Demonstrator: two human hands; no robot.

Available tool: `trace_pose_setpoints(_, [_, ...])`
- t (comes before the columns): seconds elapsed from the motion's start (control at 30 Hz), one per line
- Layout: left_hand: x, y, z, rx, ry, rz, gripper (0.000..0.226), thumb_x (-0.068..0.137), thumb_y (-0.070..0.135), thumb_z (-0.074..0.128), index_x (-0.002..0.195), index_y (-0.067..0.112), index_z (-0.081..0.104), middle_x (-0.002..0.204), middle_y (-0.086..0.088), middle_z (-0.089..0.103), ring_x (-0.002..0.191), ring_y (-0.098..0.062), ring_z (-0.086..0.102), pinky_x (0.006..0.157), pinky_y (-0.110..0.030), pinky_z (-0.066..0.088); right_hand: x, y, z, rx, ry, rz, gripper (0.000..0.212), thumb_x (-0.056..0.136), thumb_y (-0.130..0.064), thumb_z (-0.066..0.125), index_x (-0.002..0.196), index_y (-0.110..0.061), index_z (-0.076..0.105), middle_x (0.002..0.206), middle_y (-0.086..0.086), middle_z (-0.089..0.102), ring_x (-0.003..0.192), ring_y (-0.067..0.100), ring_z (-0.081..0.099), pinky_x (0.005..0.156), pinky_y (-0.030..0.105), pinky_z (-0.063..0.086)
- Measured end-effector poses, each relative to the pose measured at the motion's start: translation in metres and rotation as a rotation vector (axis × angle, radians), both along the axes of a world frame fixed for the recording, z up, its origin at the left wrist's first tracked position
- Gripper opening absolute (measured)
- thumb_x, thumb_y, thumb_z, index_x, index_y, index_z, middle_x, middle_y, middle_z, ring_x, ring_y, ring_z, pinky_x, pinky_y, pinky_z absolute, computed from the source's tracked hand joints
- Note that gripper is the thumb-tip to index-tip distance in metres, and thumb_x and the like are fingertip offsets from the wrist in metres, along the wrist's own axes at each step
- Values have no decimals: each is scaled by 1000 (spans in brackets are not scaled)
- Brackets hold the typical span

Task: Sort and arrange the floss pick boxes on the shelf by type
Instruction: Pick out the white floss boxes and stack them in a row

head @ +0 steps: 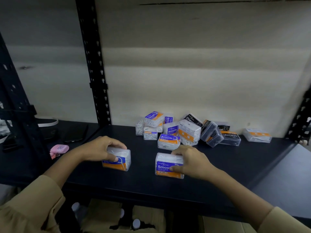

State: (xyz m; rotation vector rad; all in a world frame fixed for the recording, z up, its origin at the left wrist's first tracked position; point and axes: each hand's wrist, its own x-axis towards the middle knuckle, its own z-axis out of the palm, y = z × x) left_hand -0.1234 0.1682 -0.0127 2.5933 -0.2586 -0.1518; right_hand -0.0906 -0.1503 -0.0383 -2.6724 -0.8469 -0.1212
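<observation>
Evidently, two blue Smooth boxes are being set apart at the shelf front: the left box is clamped in the left hand, the right box in the right hand, while the mixed pile waits behind, presumably unsorted.

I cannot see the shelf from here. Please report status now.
Left hand and right hand each grip a clear blue-and-orange Smooth box. Mixed pile behind, unsorted. Nothing between them.
</observation>
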Motion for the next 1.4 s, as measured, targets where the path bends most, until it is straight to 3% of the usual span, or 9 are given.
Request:
trace_pose_setpoints(0.2, [2, 0, 0, 16, 19, -12, 41, 77, 20, 74, 102, 48, 58, 116, 20, 62, 106, 2, 59, 94, -18, 47, 0, -1, 1, -12, 15, 4, 47, 78, -46, 68, 119, -27, 55, 122, -6, 56, 110, 10, 48, 82, 28, 43])
trace_pose_setpoints(0.33, [6, -23, 10, -75, -30, -19, 44, 66, 50, 72, 107, 49, 55, 110, 21, 63, 105, 14, 54, 87, -11, 42, 1, -5, 3, 55, 74, 26, 42, 77, -51, 66, 112, -27, 60, 115, -6, 59, 104, 10, 51, 86, 34, 49])
trace_pose_setpoints(0.47, [31, -63, 8, -65, -232, 5, 35, 81, 27, 70, 115, 31, 63, 105, 12, 67, 97, -2, 61, 90, -23, 50, 12, -13, 3, 331, 114, -38, 32, 85, -48, 56, 102, -23, 66, 100, -4, 66, 87, 7, 59, 79, 37, 54])
trace_pose_setpoints(0.57, [54, -97, 7, -23, -272, -39, 38, 87, 21, 63, 125, 23, 59, 108, 9, 61, 92, -2, 56, 83, -18, 46, 33, -20, 5, 457, -23, -234, 25, 88, -35, 58, 101, -15, 66, 98, -1, 65, 89, 15, 60, 74, 34, 52])
trace_pose_setpoints(0.67, [81, -127, 3, 100, -205, -90, 47, 89, 22, 59, 134, 23, 48, 128, 2, 52, 112, -13, 52, 98, -29, 43, 54, -24, 8, 447, -148, -413, 29, 85, -23, 62, 112, -15, 58, 114, 3, 55, 105, 20, 53, 76, 31, 46])
trace_pose_setpoints(0.8, [107, -151, -5, 221, -90, -121, 58, 88, 23, 56, 143, 24, 35, 144, -4, 40, 128, -22, 43, 107, -37, 38, 68, -23, 12, 390, -109, -563, 56, 84, -24, 64, 133, -19, 37, 138, 5, 38, 127, 24, 37, 88, 42, 47])
trace_pose_setpoints(0.97, [120, -158, -10, 292, -23, -123, 62, 89, 30, 55, 145, 31, 28, 142, -7, 44, 125, -24, 47, 103, -37, 42, 83, -24, 2, 399, 30, -603, 65, 83, -28, 65, 137, -22, 31, 137, 6, 44, 126, 26, 42, 88, 43, 46])
trace_pose_setpoints(1.1, [123, -156, -10, 324, -11, -140, 66, 87, 24, 60, 145, 27, 29, 141, -7, 45, 125, -24, 47, 104, -36, 41, 86, -27, 1, 467, 53, -601, 46, 84, -24, 64, 126, -19, 46, 124, 6, 59, 113, 27, 55, 85, 42, 51])
trace_pose_setpoints(1.4, [106, -153, -4, 466, -234, -159, 73, 69, 47, 75, 130, 24, 42, 132, -1, 41, 122, -20, 37, 97, -36, 35, 79, -34, 0, 648, 81, -514, 37, 81, -10, 68, 116, -10, 55, 115, 9, 64, 104, 24, 60, 85, 34, 50])
